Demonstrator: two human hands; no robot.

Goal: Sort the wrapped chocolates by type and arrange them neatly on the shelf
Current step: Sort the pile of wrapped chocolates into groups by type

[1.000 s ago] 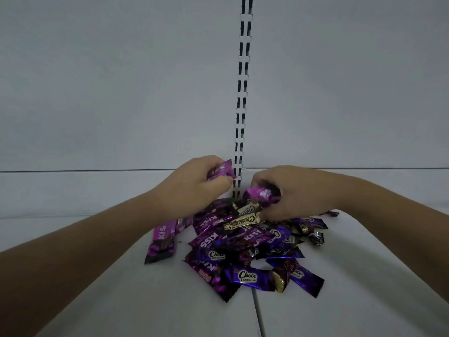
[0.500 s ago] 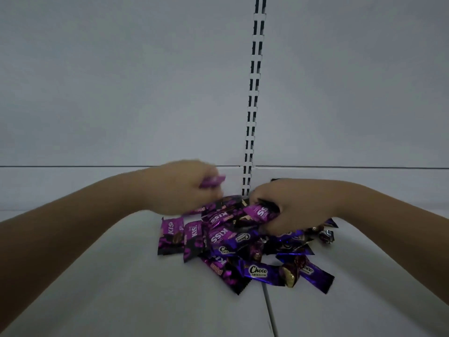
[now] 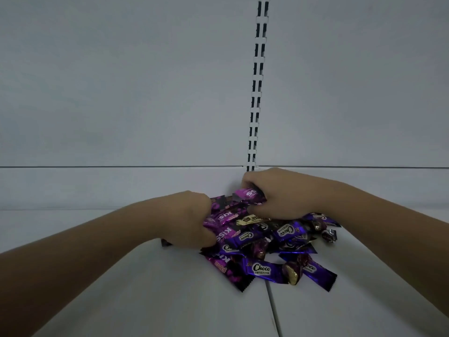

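Note:
A heap of wrapped chocolates (image 3: 264, 242) lies on the white shelf (image 3: 121, 300): magenta "Kiss" packs, blue-purple "Choco" bars (image 3: 263, 269) and one gold-and-black wrapper (image 3: 250, 219). My left hand (image 3: 187, 220) is at the heap's left edge, its fingers curled down onto several magenta Kiss packs (image 3: 224, 233); a dark wrapper corner shows under its heel. My right hand (image 3: 279, 193) is at the back of the heap and grips a magenta Kiss pack (image 3: 249, 194) lifted a little off the pile.
A slotted upright strip (image 3: 257, 88) runs up the white back panel behind the heap. A seam (image 3: 273, 310) splits the shelf boards just in front of the pile. A small loose silver-wrapped sweet (image 3: 329, 234) lies at the heap's right edge.
My left hand dropped from behind the heap down onto its left side, covering the Kiss packs that lay there. My right hand lifted slightly toward the back with its Kiss pack.

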